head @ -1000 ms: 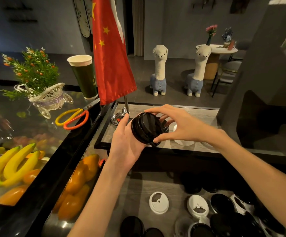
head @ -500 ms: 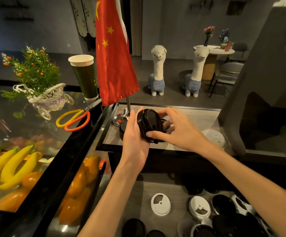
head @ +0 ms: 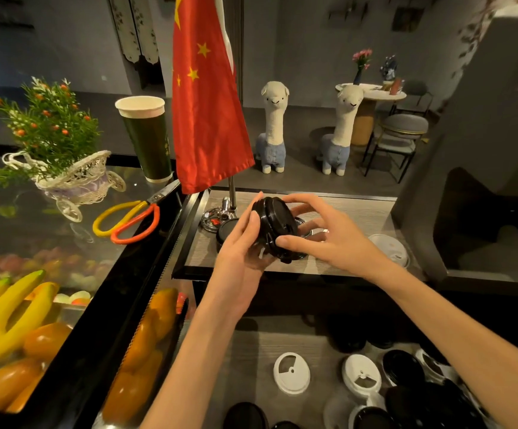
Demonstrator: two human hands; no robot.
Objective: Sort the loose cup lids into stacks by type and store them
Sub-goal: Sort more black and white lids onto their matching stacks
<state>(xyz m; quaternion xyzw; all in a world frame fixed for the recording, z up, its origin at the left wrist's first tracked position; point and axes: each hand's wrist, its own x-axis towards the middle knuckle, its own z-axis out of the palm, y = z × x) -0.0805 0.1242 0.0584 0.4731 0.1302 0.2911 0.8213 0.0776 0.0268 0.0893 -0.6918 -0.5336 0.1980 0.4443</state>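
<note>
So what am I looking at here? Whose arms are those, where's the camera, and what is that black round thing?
Those are a person's two bare arms. The camera sits on their head, looking forward and down, so you see what they see. The left hand and right hand together hold a small stack of round black plastic cup lids, tilted on edge, above a grey wooden shelf. A white domed lid lies on that shelf. On the lower grey counter lie more loose lids, such as a flat white lid and black ones. To the left are yellow and orange scissors and a red flag.
</note>
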